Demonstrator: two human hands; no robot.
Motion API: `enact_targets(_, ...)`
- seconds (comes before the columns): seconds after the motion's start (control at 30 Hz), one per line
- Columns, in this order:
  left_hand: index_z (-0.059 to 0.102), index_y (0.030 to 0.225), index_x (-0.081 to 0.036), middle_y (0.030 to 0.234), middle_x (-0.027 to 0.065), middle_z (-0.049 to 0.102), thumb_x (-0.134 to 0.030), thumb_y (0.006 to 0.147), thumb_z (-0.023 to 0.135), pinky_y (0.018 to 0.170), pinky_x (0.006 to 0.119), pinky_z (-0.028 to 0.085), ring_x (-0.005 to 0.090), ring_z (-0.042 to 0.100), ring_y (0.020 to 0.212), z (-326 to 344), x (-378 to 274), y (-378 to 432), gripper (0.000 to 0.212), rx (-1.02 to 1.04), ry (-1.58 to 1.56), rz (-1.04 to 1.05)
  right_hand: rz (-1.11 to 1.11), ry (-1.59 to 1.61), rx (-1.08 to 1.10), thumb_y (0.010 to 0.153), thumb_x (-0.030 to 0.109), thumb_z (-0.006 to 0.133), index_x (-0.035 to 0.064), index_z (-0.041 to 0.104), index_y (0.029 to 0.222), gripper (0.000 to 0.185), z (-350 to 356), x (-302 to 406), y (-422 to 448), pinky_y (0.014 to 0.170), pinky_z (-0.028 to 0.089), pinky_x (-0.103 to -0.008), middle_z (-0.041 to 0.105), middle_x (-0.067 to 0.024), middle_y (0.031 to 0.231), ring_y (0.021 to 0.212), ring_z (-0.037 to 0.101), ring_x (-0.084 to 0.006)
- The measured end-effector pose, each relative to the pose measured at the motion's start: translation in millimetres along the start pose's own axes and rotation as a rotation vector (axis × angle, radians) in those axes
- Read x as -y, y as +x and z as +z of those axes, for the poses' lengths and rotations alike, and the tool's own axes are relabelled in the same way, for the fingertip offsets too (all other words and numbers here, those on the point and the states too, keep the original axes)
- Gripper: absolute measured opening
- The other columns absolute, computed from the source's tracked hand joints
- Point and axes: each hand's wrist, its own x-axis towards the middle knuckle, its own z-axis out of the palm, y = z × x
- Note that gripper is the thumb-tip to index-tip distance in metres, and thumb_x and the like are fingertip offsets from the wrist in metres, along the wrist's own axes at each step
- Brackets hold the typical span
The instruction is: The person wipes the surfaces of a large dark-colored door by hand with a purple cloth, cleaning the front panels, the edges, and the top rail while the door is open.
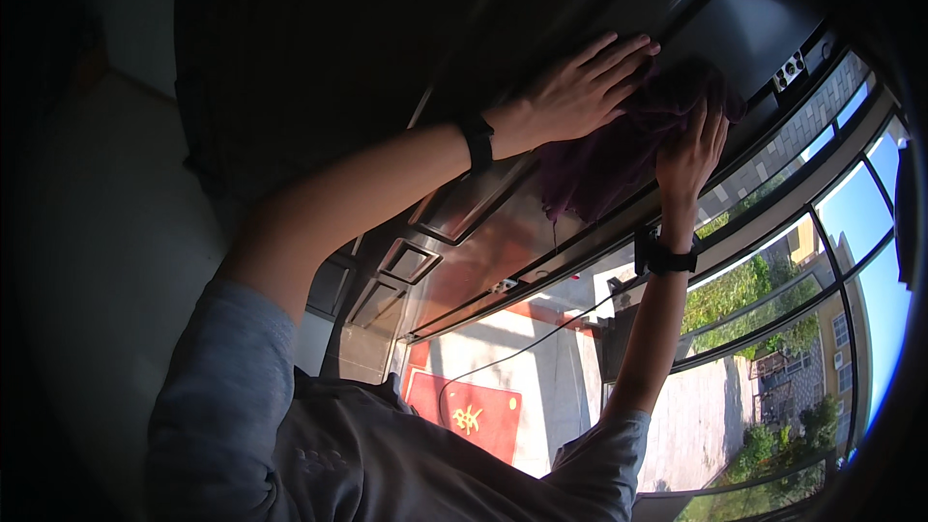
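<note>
A dark purple cloth [616,152] lies bunched against the glossy dark panel of a door [486,214], its loose end hanging down towards the lower left. My right hand [692,148] has its fingers over the cloth's right part and holds it to the panel. Flat on the door, with fingers stretched out, my left hand [583,90] rests beside the cloth and touches its upper left edge. Its palm and whatever is under it are hidden. Each wrist wears a black band.
Lock fittings [789,71] sit along the door's edge. Close by on the right are black-framed windows [812,290], with greenery and buildings outside. A red mat [467,409] bearing writing lies on the floor, and a thin black cable [522,348] runs over that area.
</note>
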Motion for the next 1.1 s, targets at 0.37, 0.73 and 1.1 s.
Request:
enact_targets(0.37,0.061,0.127,-0.016,0.155,0.0053,0.032,-0.032,0.095,0.047,0.119,0.044,0.016,0.0224,0.022,0.146,5,9,44,0.038,-0.053,0.267,0.027,-0.01,0.028,-0.1,0.085,0.025,0.048,-0.0079,0.046,0.132,0.057,37,3,-11,0.109,0.028,-0.0567,0.044,-0.0307,0.138,0.127,0.04,-0.0499)
enact_targets(0.73,0.073,0.104,-0.018,0.158,-0.0002,0.027,-0.03,0.091,0.049,0.122,0.043,0.008,0.0186,0.018,0.147,8,-44,-86,0.03,0.119,-0.023,0.049,0.05,0.154,0.107,0.087,0.046,0.049,-0.0049,0.047,0.131,0.067,32,85,-140,0.097,0.036,-0.0563,0.049,-0.0291,0.128,0.115,0.048,-0.0483)
enact_targets(1.1,0.07,0.112,-0.014,0.157,-0.0007,0.028,-0.029,0.092,0.046,0.122,0.04,0.006,0.0148,0.018,0.147,7,-82,-193,0.034,0.321,-0.093,0.275,0.187,0.284,0.338,0.08,0.024,0.059,0.0075,0.062,0.123,0.046,20,154,-259,0.102,0.037,-0.0542,0.057,-0.0181,0.129,0.119,0.054,-0.04)
